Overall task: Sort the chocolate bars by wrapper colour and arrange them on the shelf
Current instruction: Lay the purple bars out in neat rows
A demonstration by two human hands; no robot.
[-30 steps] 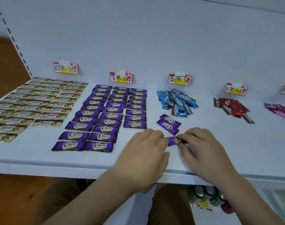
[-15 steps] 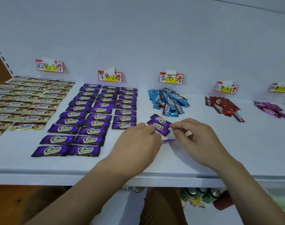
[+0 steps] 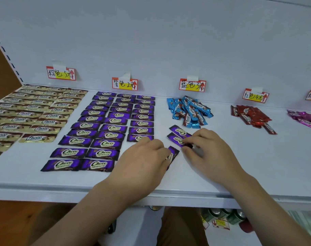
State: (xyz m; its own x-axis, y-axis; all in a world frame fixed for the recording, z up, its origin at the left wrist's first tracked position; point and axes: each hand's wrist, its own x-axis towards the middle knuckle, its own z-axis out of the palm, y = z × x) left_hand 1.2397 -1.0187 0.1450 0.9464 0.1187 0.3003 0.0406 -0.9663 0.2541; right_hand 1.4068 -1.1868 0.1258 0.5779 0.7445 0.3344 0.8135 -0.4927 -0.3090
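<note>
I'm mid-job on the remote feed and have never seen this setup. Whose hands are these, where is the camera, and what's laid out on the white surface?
No machine: a person's bare hands, filmed by a head-worn camera looking down. The white shelf holds gold bars and purple bars in neat rows, then loose heaps of blue bars, red bars and pink bars, each under a price tag. The left hand holds a purple bar; the right hand pinches another beside a third loose one.

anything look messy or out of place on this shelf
Two purple bars lie askew outside the neat purple grid, before the blue pile. Blue, red and pink bars are loose heaps, not rows.
</note>
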